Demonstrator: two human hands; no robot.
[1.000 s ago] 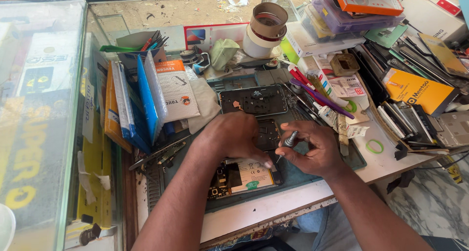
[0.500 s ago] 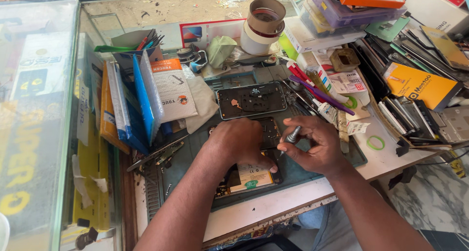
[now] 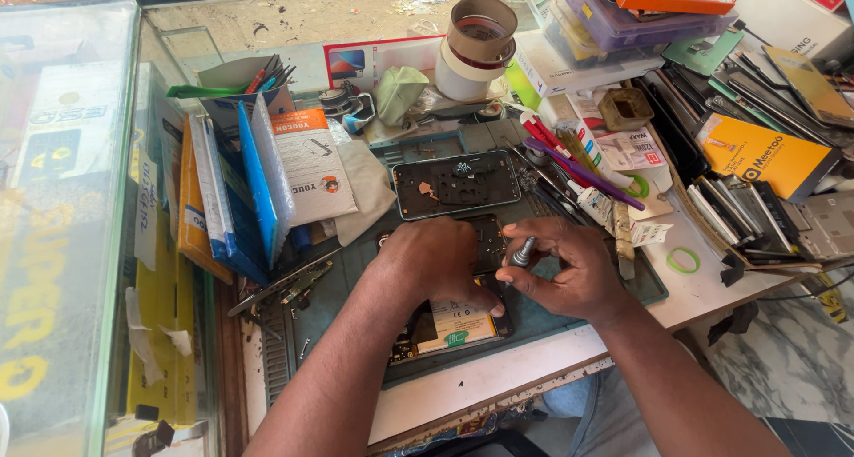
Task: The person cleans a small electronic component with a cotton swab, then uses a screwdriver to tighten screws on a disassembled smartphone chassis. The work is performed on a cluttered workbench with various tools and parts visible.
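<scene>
Bare mat [image 3: 356, 288] lies open left of the left hand [image 3: 436, 263]; upright blue packets [image 3: 253, 186] wall off that side beyond it; a removed back cover [image 3: 456, 183] blocks straight ahead; pens and tools [image 3: 583, 172] crowd beside the right hand [image 3: 565, 266]; white counter edge [image 3: 703, 288] passable.

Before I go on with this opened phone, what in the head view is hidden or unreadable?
- Screwdriver tip: hidden by the right hand, so its contact point cannot be told.
- Middle of the opened phone: covered by the left hand.
- Screws on the removed back panel: too small to tell.
- Boxes at top right: cut off by the frame edge.
</scene>
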